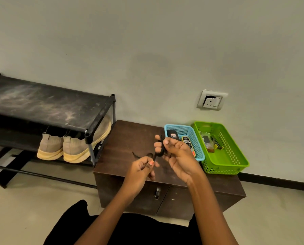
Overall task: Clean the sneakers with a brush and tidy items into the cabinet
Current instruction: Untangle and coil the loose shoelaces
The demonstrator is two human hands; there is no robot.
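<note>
**Lace being coiled over the cabinet**

The left hand pinches the loose end of a black shoelace between thumb and curled fingers. Just up and right of it, the right hand has the rest of the lace looped round its fingers, thumb pressed on top.

Both hands hang over the brown cabinet, whose doors below the grip are shut. Just beyond the right hand sits a blue basket of polish containers, with a green basket beside it farther right. The sneakers stand well to the left of the grip, on a shoe rack.

This looks like the tidying step. The next move likely calls for finishing the coil, keeping it tight, and dropping it in a basket. No brush can be made out.
</note>
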